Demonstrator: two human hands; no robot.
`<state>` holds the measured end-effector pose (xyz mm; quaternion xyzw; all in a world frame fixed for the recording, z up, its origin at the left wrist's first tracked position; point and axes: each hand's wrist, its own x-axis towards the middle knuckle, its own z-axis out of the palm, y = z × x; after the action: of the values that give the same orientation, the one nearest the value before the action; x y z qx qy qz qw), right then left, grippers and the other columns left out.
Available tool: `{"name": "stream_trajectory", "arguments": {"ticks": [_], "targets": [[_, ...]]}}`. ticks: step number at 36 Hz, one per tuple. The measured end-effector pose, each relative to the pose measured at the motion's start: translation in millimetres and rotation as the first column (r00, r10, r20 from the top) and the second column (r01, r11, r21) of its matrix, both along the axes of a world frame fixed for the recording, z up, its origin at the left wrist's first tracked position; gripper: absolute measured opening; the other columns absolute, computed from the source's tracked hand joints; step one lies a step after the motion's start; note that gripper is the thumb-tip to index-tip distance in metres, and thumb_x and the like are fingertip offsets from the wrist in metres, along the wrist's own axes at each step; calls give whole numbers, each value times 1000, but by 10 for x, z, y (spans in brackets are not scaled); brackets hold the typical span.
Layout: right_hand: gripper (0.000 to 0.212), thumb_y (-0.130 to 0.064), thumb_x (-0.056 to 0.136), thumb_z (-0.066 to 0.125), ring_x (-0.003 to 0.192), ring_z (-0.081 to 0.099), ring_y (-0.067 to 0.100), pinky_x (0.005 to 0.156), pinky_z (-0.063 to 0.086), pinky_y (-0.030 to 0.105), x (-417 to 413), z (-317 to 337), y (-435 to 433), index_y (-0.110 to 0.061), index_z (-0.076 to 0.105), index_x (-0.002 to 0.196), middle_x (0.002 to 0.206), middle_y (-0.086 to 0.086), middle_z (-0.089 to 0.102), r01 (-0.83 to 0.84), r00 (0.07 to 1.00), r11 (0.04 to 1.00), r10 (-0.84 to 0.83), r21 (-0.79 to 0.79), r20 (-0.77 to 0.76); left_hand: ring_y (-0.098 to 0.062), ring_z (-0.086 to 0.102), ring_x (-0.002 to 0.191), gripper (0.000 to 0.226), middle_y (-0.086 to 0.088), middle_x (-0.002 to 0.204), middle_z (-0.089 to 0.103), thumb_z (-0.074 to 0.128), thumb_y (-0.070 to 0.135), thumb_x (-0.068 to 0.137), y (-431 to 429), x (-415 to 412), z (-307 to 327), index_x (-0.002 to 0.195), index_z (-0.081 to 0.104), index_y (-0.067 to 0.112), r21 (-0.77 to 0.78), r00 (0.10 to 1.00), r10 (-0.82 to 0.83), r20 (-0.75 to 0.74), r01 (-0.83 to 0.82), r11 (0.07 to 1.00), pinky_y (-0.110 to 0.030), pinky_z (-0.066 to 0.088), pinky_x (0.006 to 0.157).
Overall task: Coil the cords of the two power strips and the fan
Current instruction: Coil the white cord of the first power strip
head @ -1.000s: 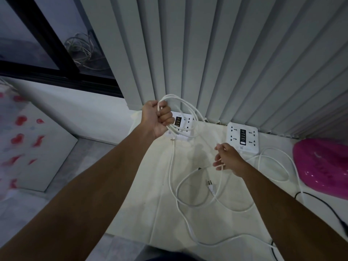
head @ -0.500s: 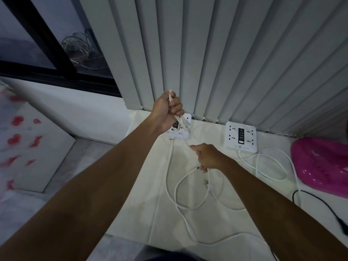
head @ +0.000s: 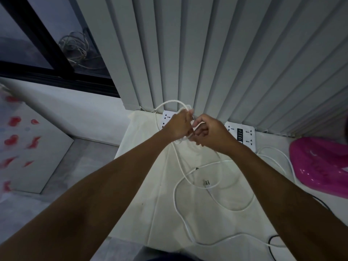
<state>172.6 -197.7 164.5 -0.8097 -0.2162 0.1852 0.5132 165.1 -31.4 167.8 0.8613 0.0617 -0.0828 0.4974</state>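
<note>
My left hand (head: pixel 178 127) grips several loops of a white cord (head: pixel 170 104) above the left power strip (head: pixel 167 117), which my hands mostly hide. My right hand (head: pixel 211 133) is right beside it, pinching the same cord against the coil. The loose rest of that cord (head: pixel 176 196) trails over the white table (head: pixel 143 181) and ends in a plug (head: pixel 206 183). The second power strip (head: pixel 243 134) lies flat by the blinds, its cord (head: pixel 278 151) in loose loops. The pink fan (head: pixel 318 164) sits at the right with a black cord (head: pixel 271 243).
Grey vertical blinds (head: pixel 216 53) hang behind the table. A dark window (head: pixel 37 44) with a tangle of wire (head: pixel 75 46) is at the upper left. A white panel with red hearts (head: pixel 20 144) stands on the grey floor (head: pixel 62 185), left.
My right hand rose from the table, bringing a length of white cord up to my left hand. Both hands now meet at the coil, lower and nearer the blinds' bottom edge.
</note>
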Motion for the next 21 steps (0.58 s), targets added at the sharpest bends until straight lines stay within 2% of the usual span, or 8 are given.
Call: {"name": "stream_trajectory", "arguments": {"ticks": [3, 6, 10, 12, 14, 16, 19, 21], "targets": [[42, -25, 70, 91, 61, 71, 21, 55, 58, 28, 78, 29, -59, -27, 58, 95, 75, 7, 74, 45, 999, 998, -44, 52, -32, -23, 60, 49, 41, -11, 64, 65, 26, 38, 107, -10, -21, -63, 94, 53, 10, -45, 991, -73, -111, 68, 997, -33, 51, 54], [43, -35, 65, 94, 58, 64, 14, 57, 54, 26, 163, -21, -81, -31, 59, 91, 74, 5, 68, 96, 995, 994, -97, 53, 12, -14, 39, 44, 43, -1, 56, 49, 32, 47, 104, -34, -29, -96, 73, 51, 23, -111, 986, -32, -166, 13, 994, -23, 32, 43], [35, -41, 73, 88, 64, 52, 1, 65, 45, 16, 251, -155, -24, -35, 62, 96, 92, -6, 59, 190, 971, 981, -183, -35, 157, -12, 27, 40, 48, 4, 46, 36, 35, 50, 100, -32, 14, -76, 62, 46, 24, -247, 965, 25, -261, -91, 965, -20, 23, 41], [35, -42, 82, 81, 77, 51, -4, 76, 43, 12, 246, -220, 4, -30, 63, 109, 104, -4, 52, 207, 953, 977, -190, -49, 234, -11, 21, 40, 55, 5, 48, 29, 32, 59, 100, -2, 42, -68, 60, 40, 22, -341, 937, 20, -350, -147, 928, -20, 19, 41], [40, -43, 92, 68, 103, 52, 6, 97, 43, 24, 227, -284, 25, -23, 61, 126, 118, 2, 48, 190, 945, 979, -161, -79, 285, -11, 15, 41, 60, 5, 51, 23, 30, 66, 98, 53, 62, -68, 57, 36, 23, -435, 897, -18, -442, -197, 879, -21, 13, 41], [41, -44, 99, 56, 120, 48, 21, 109, 37, 41, 216, -336, 40, -22, 59, 133, 127, 6, 51, 197, 927, 966, -127, -169, 352, -11, 12, 40, 63, 5, 50, 19, 29, 69, 97, 113, 81, -74, 54, 36, 23, -521, 869, -75, -488, -221, 824, -21, 11, 40], [41, -46, 103, 46, 120, 55, 24, 105, 40, 48, 229, -375, 48, -23, 58, 135, 130, 1, 61, 149, 943, 973, -86, -176, 321, -11, 10, 38, 65, 6, 47, 17, 29, 69, 97, 174, 95, -95, 51, 35, 23, -615, 850, -138, -509, -246, 749, -20, 12, 37], [43, -53, 102, 42, 107, 64, 19, 94, 49, 43, 245, -406, 43, -26, 56, 132, 116, -5, 68, 127, 968, 980, -90, -150, 233, -11, 10, 36, 64, 6, 45, 17, 30, 69, 97, 208, 93, -131, 52, 34, 23, -666, 835, -160, -526, -288, 688, -20, 12, 37]]}}
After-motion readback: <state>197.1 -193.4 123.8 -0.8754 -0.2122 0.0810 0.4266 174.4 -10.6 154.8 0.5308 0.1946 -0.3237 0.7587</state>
